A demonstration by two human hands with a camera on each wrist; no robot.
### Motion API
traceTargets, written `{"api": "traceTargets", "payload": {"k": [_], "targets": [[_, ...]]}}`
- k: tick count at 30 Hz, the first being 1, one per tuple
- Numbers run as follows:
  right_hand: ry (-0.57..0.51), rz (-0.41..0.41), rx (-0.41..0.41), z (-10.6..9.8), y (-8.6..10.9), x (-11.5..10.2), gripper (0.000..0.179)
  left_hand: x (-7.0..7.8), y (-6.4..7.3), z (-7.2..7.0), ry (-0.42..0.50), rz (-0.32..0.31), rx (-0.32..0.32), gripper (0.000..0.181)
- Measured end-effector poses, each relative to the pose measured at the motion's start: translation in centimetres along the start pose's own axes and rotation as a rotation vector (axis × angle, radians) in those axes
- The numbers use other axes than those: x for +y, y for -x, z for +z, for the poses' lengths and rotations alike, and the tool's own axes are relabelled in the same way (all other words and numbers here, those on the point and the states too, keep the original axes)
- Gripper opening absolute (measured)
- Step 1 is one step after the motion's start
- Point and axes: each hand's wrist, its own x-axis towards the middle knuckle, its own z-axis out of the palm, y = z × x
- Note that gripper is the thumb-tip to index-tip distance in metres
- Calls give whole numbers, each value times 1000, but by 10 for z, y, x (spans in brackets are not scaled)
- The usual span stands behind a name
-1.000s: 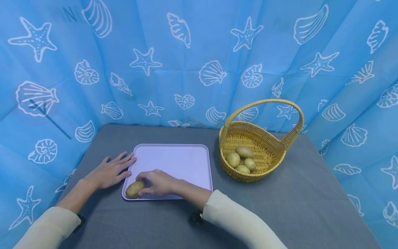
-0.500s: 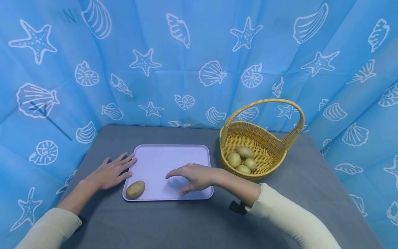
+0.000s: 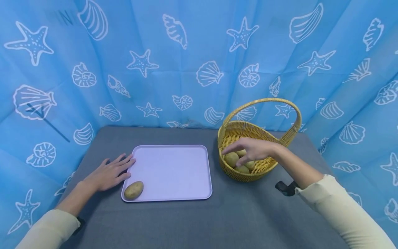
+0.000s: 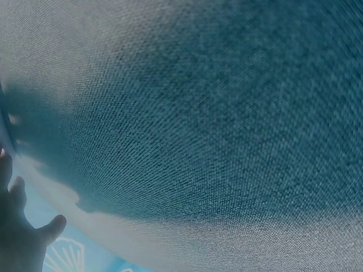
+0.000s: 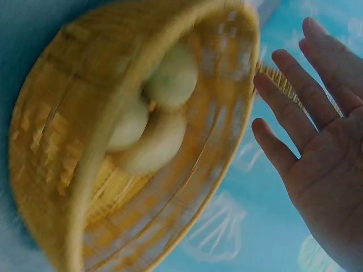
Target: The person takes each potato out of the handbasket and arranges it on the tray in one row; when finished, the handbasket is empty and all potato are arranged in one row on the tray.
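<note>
My left hand (image 3: 107, 175) lies with spread fingers at the left edge of a lilac tray (image 3: 174, 173), its fingertips on the rim. One brown potato (image 3: 134, 190) rests in the tray's near left corner. My right hand (image 3: 253, 151) is over a yellow wicker basket (image 3: 270, 166), fingers extended and holding nothing. Several potatoes (image 3: 231, 159) sit in the basket, partly hidden behind that hand in the head view. In the right wrist view the open palm (image 5: 334, 153) shows beside the basket's rim, with blurred potatoes (image 5: 173, 79) inside.
The basket's tall arched handle (image 3: 264, 100) rises above its rim. Grey cloth (image 3: 186, 224) covers the table. Behind the table hangs a blue curtain (image 3: 186, 79) with white shell and starfish prints.
My right hand has let go of the potato in the tray's near left corner and swung right, across the tray, to over the basket. My left hand has stayed in place.
</note>
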Motion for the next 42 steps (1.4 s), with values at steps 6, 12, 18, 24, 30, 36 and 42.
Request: {"api": "traceTargets", "payload": {"k": [6, 12, 18, 24, 30, 36, 42], "targets": [[-140, 55, 56, -16, 18, 41, 61, -1, 1, 0, 3, 1, 1, 65], [-269, 191, 92, -22, 24, 68, 67, -2, -1, 1, 13, 8, 6, 65], [-323, 273, 87, -22, 23, 88, 71, -2, -3, 1, 13, 2, -9, 66], [-464, 392, -3, -23, 24, 104, 66, 1, -2, -1, 17, 15, 0, 65], [-558, 470, -40, -17, 21, 111, 65, 1, -1, -1, 13, 18, 0, 65], [-604, 504, -12, -13, 13, 114, 65, 2, 0, -1, 25, 9, -3, 65], [-604, 516, -4, -12, 10, 113, 66, 0, 1, 0, 27, 6, -1, 65]]}}
